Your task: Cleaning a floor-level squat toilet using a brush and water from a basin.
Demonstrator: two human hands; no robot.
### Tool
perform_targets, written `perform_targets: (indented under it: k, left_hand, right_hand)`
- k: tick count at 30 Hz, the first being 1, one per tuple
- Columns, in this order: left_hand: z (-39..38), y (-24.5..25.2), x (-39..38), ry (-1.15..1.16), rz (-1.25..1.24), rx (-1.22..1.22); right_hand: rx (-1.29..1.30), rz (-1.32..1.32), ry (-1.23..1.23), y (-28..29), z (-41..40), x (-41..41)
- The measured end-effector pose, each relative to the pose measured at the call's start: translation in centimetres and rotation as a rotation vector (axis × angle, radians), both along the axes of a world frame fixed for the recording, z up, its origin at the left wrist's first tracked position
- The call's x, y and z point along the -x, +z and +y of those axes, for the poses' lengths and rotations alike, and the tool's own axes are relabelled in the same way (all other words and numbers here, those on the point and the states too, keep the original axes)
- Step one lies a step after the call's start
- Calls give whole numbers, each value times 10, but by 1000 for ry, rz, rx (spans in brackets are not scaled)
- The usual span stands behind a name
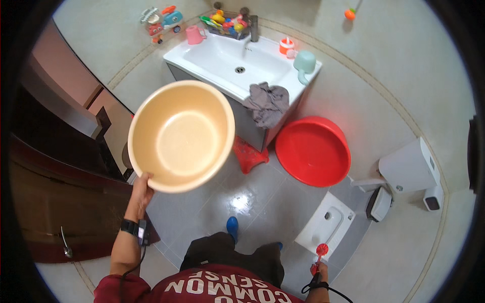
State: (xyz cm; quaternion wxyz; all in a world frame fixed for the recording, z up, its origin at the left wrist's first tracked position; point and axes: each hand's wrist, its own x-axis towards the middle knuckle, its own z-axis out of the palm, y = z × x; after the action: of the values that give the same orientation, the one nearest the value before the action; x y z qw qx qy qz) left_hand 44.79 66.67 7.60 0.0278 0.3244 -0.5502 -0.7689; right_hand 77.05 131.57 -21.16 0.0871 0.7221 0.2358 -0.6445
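My left hand (142, 189) grips the near rim of a large cream plastic basin (185, 142). The basin is tipped so that its bare inside faces up at me, left of the sink cabinet. At the lower right, my right hand (322, 272) is closed around the handle of a red round-headed scrub brush (322, 250). The brush head overlaps the near end of a white squat toilet (327, 223) in my view; whether it touches, I cannot tell.
A white sink (242, 64) holds a grey cloth (269, 102) over its front edge. Beside the cabinet leans a red basin (314, 155), near a red plastic stool (248, 153). A brown door (75, 212) stands at left, a white bin (380, 202) at right.
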Motion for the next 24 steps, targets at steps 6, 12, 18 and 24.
perform_targets:
  k: [6, 12, 18, 24]
  left_hand:
    - [-39, 67, 152, -159, 156, 217]
    - [-9, 112, 304, -290, 143, 327]
    - [-4, 85, 439, -558, 17, 314]
    - [43, 51, 477, -331, -75, 200]
  right_hand:
    - [-72, 133, 26, 46, -36, 69]
    - [-70, 232, 77, 33, -27, 106]
    - [-44, 261, -26, 20, -33, 132]
    - [16, 178, -12, 82, -73, 188]
